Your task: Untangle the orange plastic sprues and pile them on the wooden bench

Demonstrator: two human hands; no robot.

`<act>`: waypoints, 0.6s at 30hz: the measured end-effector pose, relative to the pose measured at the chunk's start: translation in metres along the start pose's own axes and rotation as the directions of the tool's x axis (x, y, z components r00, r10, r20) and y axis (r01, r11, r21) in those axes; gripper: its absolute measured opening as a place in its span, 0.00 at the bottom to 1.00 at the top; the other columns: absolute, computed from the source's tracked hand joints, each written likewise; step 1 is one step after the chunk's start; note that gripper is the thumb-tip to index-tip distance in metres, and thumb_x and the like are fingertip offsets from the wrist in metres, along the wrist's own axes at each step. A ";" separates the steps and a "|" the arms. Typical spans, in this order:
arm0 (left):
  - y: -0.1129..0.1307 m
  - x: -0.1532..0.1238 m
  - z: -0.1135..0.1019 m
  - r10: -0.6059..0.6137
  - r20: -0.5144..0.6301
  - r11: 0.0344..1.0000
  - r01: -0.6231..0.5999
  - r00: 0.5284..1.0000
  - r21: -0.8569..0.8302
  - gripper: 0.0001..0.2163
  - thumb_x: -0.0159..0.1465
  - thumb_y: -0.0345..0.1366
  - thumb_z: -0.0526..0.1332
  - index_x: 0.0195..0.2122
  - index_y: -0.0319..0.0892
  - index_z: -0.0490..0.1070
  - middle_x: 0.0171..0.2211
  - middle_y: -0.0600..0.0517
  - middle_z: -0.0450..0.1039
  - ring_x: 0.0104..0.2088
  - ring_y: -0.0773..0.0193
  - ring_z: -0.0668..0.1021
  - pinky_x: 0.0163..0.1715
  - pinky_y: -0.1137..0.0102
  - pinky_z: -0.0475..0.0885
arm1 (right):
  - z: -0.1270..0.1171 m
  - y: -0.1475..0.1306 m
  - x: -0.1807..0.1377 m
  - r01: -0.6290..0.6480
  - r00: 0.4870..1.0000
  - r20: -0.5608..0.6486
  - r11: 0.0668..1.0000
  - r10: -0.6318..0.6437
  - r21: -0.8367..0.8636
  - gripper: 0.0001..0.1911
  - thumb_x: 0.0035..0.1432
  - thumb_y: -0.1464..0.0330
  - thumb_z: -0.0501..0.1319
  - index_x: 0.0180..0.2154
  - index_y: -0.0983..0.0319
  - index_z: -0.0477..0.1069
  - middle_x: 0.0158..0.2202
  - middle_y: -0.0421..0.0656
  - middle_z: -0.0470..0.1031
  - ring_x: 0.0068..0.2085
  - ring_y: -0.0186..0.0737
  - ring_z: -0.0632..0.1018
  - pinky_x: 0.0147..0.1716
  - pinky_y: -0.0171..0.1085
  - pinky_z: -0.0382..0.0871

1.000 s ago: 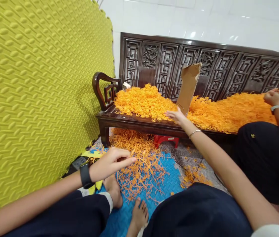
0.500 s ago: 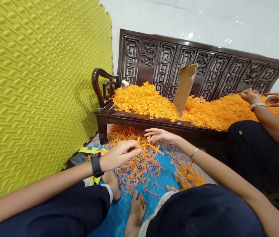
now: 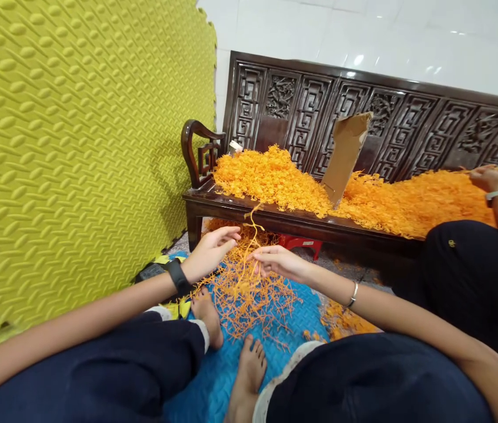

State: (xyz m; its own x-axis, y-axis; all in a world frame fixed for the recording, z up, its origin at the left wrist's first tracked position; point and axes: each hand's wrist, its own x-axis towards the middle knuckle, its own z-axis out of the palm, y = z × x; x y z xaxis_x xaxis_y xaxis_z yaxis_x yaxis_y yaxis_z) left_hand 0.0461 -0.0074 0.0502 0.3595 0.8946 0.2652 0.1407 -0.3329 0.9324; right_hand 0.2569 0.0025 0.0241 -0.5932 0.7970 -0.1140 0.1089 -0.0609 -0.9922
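Note:
My left hand (image 3: 210, 254), with a black watch at the wrist, and my right hand (image 3: 277, 262), with a thin bracelet, pinch a long branched orange plastic strip (image 3: 251, 242) between them above my feet. The strip stands up from a loose heap of similar orange strips (image 3: 249, 296) on the blue floor mat (image 3: 222, 376). A much larger pile of small orange pieces (image 3: 319, 191) covers the seat of the dark carved wooden bench (image 3: 249, 211) in front of me.
A yellow textured foam mat (image 3: 76, 153) leans upright on the left. A torn cardboard piece (image 3: 344, 154) stands in the bench pile. Another person in dark clothes (image 3: 473, 276) sits at right, a hand (image 3: 489, 178) in the pile. A red stool (image 3: 299, 244) is under the bench.
My right hand came back from the bench pile down to the floor heap. Both hands now lift an orange strip upward between them. The view shifted slightly left.

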 end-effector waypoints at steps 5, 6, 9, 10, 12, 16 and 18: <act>-0.011 0.003 -0.006 -0.122 -0.071 0.992 0.122 0.990 -0.015 0.15 0.51 0.31 0.60 0.40 0.33 0.69 0.36 0.45 0.74 0.36 0.61 0.75 0.44 0.61 0.68 | -0.023 0.007 0.006 -0.002 0.990 -0.141 0.986 -0.022 -0.168 0.20 0.53 0.57 0.58 0.39 0.68 0.71 0.26 0.41 0.71 0.22 0.26 0.69 0.23 0.29 0.62; -0.013 0.003 -0.007 -0.122 -0.076 0.993 0.121 0.990 -0.017 0.15 0.50 0.31 0.60 0.40 0.33 0.70 0.36 0.45 0.74 0.35 0.61 0.75 0.43 0.61 0.68 | -0.027 0.008 0.007 -0.010 0.988 -0.154 0.979 -0.022 -0.201 0.20 0.54 0.57 0.58 0.39 0.68 0.71 0.26 0.42 0.71 0.23 0.26 0.69 0.23 0.29 0.62; -0.010 0.002 -0.006 -0.116 -0.095 0.993 0.114 0.989 -0.022 0.15 0.50 0.31 0.60 0.40 0.35 0.70 0.35 0.47 0.74 0.35 0.61 0.75 0.42 0.62 0.69 | -0.045 0.011 0.014 -0.068 0.974 -0.225 0.934 -0.013 -0.351 0.22 0.54 0.56 0.57 0.40 0.69 0.71 0.29 0.45 0.73 0.23 0.28 0.70 0.22 0.29 0.62; -0.007 0.001 -0.005 -0.116 -0.097 0.993 0.114 0.989 -0.023 0.15 0.49 0.31 0.60 0.40 0.35 0.70 0.35 0.47 0.74 0.35 0.61 0.75 0.41 0.63 0.69 | -0.054 0.012 0.015 -0.101 0.965 -0.261 0.908 -0.009 -0.407 0.24 0.53 0.56 0.58 0.41 0.70 0.71 0.30 0.47 0.73 0.23 0.29 0.70 0.22 0.30 0.63; 0.004 -0.001 -0.002 -0.134 -0.081 0.991 0.132 0.988 -0.035 0.15 0.49 0.31 0.61 0.39 0.34 0.71 0.36 0.46 0.74 0.34 0.62 0.75 0.39 0.64 0.69 | -0.075 0.012 0.013 -0.175 0.936 -0.350 0.838 -0.020 -0.516 0.28 0.50 0.57 0.62 0.47 0.71 0.68 0.33 0.50 0.74 0.23 0.31 0.72 0.23 0.31 0.65; 0.039 -0.010 0.013 -0.204 0.102 0.970 0.216 0.974 -0.114 0.16 0.47 0.31 0.63 0.39 0.34 0.72 0.38 0.45 0.75 0.35 0.61 0.76 0.37 0.67 0.69 | -0.115 0.007 -0.026 -0.317 0.859 -0.504 0.677 -0.093 -0.665 0.30 0.50 0.61 0.63 0.53 0.69 0.63 0.42 0.53 0.73 0.29 0.34 0.74 0.34 0.35 0.68; 0.055 -0.014 0.023 -0.156 0.214 0.969 0.191 0.964 -0.155 0.16 0.49 0.33 0.63 0.40 0.34 0.72 0.39 0.44 0.75 0.39 0.60 0.75 0.39 0.67 0.68 | -0.125 0.009 -0.064 -0.390 0.846 -0.528 0.596 -0.068 -0.702 0.24 0.53 0.62 0.61 0.49 0.69 0.67 0.41 0.51 0.73 0.32 0.36 0.75 0.37 0.36 0.68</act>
State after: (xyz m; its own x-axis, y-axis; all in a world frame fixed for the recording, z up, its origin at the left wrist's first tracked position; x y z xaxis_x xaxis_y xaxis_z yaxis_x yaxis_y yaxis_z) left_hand 0.0695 -0.0446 0.0919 0.5223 0.8509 0.0574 0.0626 -0.1053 0.9925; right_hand 0.3960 0.0257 0.0286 -0.0879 0.9961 -0.0025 0.8561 0.0743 -0.5114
